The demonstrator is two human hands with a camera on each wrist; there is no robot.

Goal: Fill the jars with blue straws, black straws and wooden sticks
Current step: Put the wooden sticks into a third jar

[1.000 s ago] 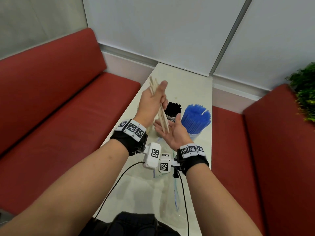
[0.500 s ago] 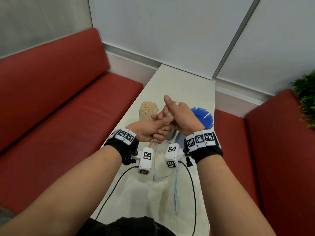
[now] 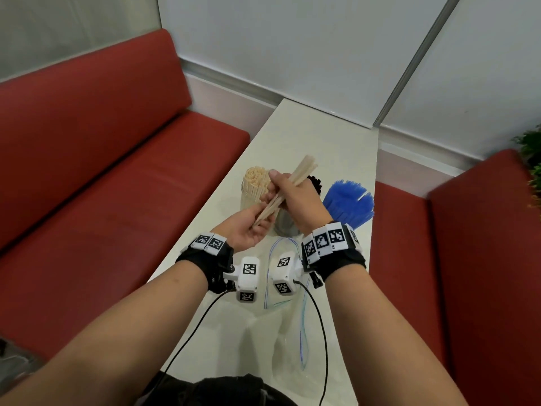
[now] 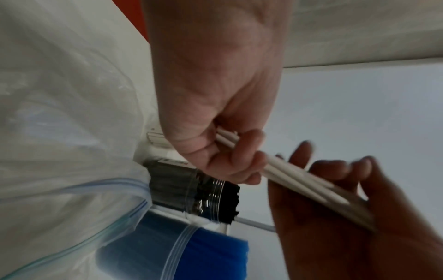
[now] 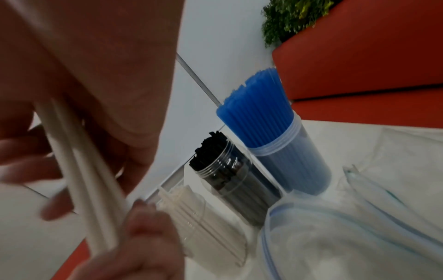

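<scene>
A small bundle of wooden sticks (image 3: 288,184) slants up to the right above the table, held in both hands. My left hand (image 3: 257,222) curls round its lower end (image 4: 227,138). My right hand (image 3: 282,190) grips it higher up, thumb on top (image 5: 79,170). Behind the hands stand three clear jars: one packed with wooden sticks (image 3: 255,183) (image 5: 206,217), one of black straws (image 3: 315,183) (image 5: 227,174) (image 4: 191,191) mostly hidden by my right hand in the head view, and one of blue straws (image 3: 348,200) (image 5: 268,123) (image 4: 167,250).
Crumpled clear zip bags (image 3: 282,291) (image 5: 335,227) lie on the narrow white table (image 3: 322,136) near my wrists. Red benches run along the left (image 3: 117,177) and right (image 3: 468,259) of the table. A green plant (image 3: 531,162) sits at the far right.
The hands have risen and parted slightly. The bundle, upright between closed hands half a second ago, now slants up to the right, with my right hand gripping above the left.
</scene>
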